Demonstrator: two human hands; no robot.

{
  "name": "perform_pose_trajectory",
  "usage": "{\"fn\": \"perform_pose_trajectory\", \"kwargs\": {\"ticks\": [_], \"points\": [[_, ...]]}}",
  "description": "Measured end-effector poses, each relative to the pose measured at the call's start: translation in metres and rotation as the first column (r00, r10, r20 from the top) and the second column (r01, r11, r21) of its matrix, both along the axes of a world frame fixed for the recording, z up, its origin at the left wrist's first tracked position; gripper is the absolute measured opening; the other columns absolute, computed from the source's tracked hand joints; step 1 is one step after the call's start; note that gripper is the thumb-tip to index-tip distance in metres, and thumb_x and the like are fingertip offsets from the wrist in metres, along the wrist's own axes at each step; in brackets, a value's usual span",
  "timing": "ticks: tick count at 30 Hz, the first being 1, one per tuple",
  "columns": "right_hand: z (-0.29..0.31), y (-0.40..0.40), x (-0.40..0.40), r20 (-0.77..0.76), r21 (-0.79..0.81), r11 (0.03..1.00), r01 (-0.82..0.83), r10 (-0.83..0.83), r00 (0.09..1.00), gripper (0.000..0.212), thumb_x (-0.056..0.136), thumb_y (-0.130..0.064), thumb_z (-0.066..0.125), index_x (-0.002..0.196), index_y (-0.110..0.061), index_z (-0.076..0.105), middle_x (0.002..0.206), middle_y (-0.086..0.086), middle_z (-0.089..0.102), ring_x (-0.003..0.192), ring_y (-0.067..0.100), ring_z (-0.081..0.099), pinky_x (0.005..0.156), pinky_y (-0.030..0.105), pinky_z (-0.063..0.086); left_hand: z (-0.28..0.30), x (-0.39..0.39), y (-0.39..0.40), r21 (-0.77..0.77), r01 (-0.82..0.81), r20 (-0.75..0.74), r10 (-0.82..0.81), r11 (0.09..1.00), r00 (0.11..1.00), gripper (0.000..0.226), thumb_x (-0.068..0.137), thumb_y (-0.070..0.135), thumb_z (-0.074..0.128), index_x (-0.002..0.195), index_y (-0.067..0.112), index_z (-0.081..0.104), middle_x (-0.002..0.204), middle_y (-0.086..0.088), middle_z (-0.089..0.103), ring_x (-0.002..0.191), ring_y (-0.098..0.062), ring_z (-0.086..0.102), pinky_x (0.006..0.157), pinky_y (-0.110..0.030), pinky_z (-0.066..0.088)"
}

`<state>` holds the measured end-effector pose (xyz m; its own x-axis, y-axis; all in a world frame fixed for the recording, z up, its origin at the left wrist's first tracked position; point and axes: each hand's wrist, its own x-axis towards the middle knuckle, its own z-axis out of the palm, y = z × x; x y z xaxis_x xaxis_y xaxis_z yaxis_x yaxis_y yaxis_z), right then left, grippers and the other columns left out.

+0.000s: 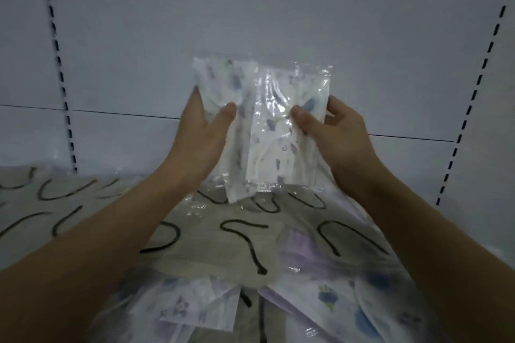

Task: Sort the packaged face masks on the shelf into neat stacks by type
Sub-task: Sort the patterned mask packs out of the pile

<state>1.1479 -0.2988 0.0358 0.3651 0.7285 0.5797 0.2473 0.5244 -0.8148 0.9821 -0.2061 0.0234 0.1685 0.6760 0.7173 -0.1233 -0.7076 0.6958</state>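
I hold up two clear-wrapped white masks with a blue floral print (262, 125), overlapping, upright in front of the shelf's back wall. My left hand (204, 131) grips their left edge, thumb on the front. My right hand (331, 131) pinches their right side, thumb on the front. Below them the shelf is covered with packaged beige masks with black ear loops (211, 239). More white floral-print packs (334, 301) and a lilac mask pack (301, 253) lie near the front.
The grey back panel (250, 22) has slotted upright rails at the left (60, 78) and right (473, 97). Packs overlap loosely across the whole shelf surface, beige ones stretching to the left (41, 198).
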Motion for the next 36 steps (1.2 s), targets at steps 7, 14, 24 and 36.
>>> {"fn": "perform_pose_trajectory", "kwargs": {"ticks": [7, 14, 24, 36], "points": [[-0.007, 0.010, -0.005, 0.140, -0.093, 0.994, 0.058, -0.045, 0.989, 0.021, 0.096, -0.034, 0.062, 0.102, -0.013, 0.063, 0.095, 0.007, 0.073, 0.076, 0.019, 0.070, 0.070, 0.032, 0.058, -0.006, 0.009, -0.001, 0.005, 0.243, -0.172, -0.239, 0.970, 0.956, 0.035, 0.090, 0.008, 0.069, 0.123, 0.016, 0.059, 0.108, 0.003, 0.074, 0.097, -0.010, 0.072, 0.078, -0.024, 0.058], [0.015, -0.018, 0.052, 0.746, -0.638, 0.454, 0.622, 0.165, 0.645, 0.043, 0.095, -0.044, 0.061, 0.126, -0.015, 0.059, 0.123, 0.005, 0.063, 0.107, 0.023, 0.062, 0.086, 0.041, 0.058, -0.006, 0.009, 0.007, -0.017, 0.186, -0.118, -0.187, 0.982, 0.975, 0.032, 0.089, 0.005, 0.070, 0.112, 0.026, 0.060, 0.104, 0.011, 0.073, 0.094, -0.005, 0.072, 0.078, -0.020, 0.058], [0.016, -0.020, 0.067, 0.566, -0.447, 0.778, 0.441, -0.136, 0.813, 0.023, 0.085, -0.015, 0.076, 0.107, -0.013, 0.071, 0.080, 0.007, 0.071, 0.060, 0.019, 0.064, 0.062, 0.038, 0.059, -0.008, 0.015, 0.006, -0.051, 0.180, -0.151, -0.185, 0.982, 0.971, 0.031, 0.091, 0.011, 0.069, 0.115, 0.026, 0.057, 0.107, 0.010, 0.070, 0.097, -0.006, 0.070, 0.083, -0.023, 0.055], [0.026, -0.003, 0.014, 0.309, -0.068, 0.964, 0.259, -0.226, 0.924, 0.032, 0.094, -0.038, 0.064, 0.117, -0.021, 0.050, 0.105, 0.003, 0.064, 0.080, 0.011, 0.067, 0.067, 0.024, 0.059, -0.009, 0.015, -0.006, -0.066, 0.293, -0.337, -0.298, 0.954, 0.893, 0.038, 0.084, 0.012, 0.077, 0.119, 0.013, 0.063, 0.106, 0.000, 0.075, 0.095, -0.012, 0.072, 0.083, -0.031, 0.058]]}}
